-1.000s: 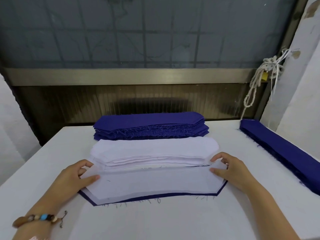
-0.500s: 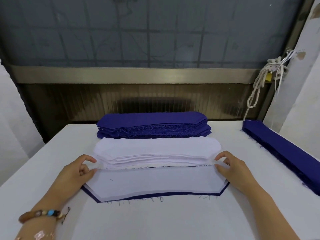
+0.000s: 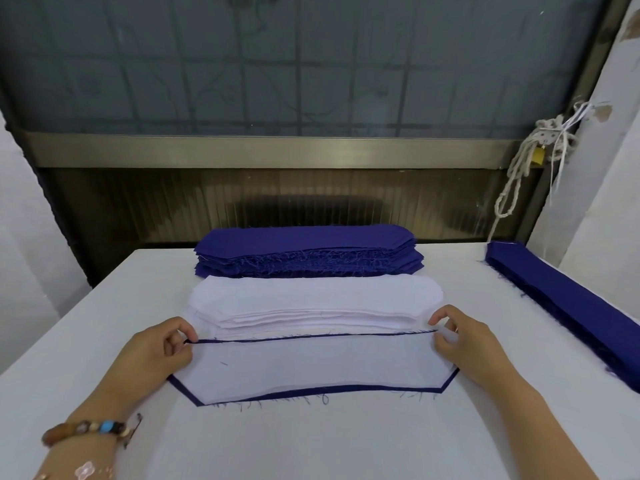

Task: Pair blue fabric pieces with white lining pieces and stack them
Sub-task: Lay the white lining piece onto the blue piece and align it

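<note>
Pinching at both far corners: left grip (image 3: pixel 156 351), a bare hand, has thumb and forefinger closed on the far left corner of the blue fabric piece (image 3: pixel 346 390), where its dark edge meets the fingertips. Right grip (image 3: pixel 464 341), also a bare hand, has curled fingers and thumb closed on the far right corner of the same piece. Whether the lining corner is caught in either pinch cannot be told. White lining piece (image 3: pixel 322 368) lies flat on top of the blue piece at the near middle of the surface (image 3: pixel 311 445). Blue shows as a narrow border along the near edge and both angled near corners, and as a thin dark line along the far edge running between the two grips. Loose threads fringe the near blue edge. Just beyond the pair, touching or nearly so, sits the white lining stack (image 3: pixel 311 296), many layers, rounded ends. Behind that, against it, is the blue stack (image 3: pixel 308 251), with frayed edges facing the camera. A long blue stack (image 3: pixel 568 313) runs along the right side of the surface, well apart from the pair. Beaded bracelet (image 3: pixel 86 431) on the left wrist. Knotted cord (image 3: pixel 519 174) hangs by the window frame at upper right.
</note>
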Tool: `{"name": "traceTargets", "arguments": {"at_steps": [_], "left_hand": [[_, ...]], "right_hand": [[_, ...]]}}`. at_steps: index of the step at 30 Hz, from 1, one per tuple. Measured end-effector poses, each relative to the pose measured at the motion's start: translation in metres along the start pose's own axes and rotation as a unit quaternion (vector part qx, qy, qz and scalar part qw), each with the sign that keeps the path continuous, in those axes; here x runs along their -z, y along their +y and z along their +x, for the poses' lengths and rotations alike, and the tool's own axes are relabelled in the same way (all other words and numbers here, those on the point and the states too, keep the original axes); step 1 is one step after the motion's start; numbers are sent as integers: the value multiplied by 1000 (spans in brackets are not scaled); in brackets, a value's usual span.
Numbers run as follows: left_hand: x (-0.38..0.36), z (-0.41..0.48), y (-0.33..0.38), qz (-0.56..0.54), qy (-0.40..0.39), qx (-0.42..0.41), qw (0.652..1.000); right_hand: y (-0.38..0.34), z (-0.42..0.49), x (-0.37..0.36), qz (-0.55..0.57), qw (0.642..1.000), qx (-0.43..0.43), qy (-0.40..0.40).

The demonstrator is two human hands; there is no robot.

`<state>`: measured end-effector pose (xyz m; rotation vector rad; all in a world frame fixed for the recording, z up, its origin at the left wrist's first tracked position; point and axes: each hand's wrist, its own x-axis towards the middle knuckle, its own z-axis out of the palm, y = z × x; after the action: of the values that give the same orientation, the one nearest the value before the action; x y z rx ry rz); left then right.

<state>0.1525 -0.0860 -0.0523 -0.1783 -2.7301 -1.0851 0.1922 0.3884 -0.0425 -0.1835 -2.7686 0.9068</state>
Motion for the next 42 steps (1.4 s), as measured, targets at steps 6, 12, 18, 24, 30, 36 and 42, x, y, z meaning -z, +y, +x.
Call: {"name": "traceTargets", "arguments": {"at_steps": [6, 12, 18, 24, 30, 36, 42], "left_hand": [[2, 0, 4, 48, 29, -47, 997], [-4, -2, 10, -11, 52, -80, 995], [-11, 0, 4, -26, -17, -51, 998], [-11, 1, 4, -15, -45, -16, 999], [-12, 1, 5, -19, -50, -18, 998], [-17, 3, 3, 19, -18, -31, 999], [-16, 22, 14, 5, 52, -37, 998]], "right_hand": [[4, -2, -2, -60, 996, 32, 64], [7, 2, -1, -62, 991, 82, 89], [-2, -4, -3, 74, 991, 112, -25], [-3, -2, -8, 73, 991, 86, -74], [-3, -1, -10, 35, 993, 92, -70], [-3, -2, -12, 18, 993, 98, -60], [-21, 11, -13, 42, 989, 143, 5]]}}
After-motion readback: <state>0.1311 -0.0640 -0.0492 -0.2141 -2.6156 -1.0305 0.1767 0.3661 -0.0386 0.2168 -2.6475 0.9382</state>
